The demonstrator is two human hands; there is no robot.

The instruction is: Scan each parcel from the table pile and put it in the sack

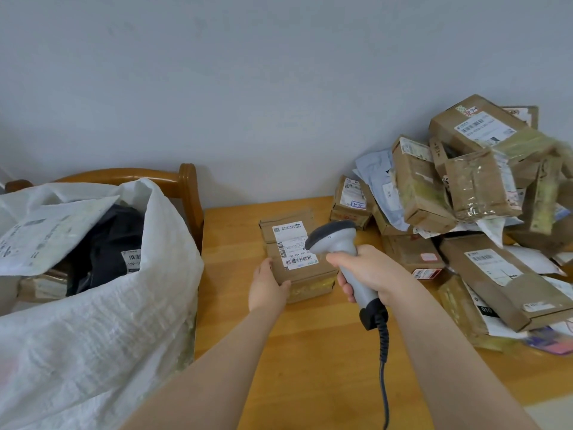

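About midway, I judge: the sack (pixel 93 330) is part full, the left hand (pixel 268 288) grips a box (pixel 305 273) on the table (pixel 310 361), the right hand (pixel 370 271) holds the scanner (pixel 335 237) over it, and a big pile (pixel 465 187) waits

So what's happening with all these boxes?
A person is scanning parcels. The right hand grips a grey scanner, aimed at the label on a cardboard parcel that the left hand holds on the wooden table. More parcels wait in a pile on the right, and the white sack on the left already has several inside.
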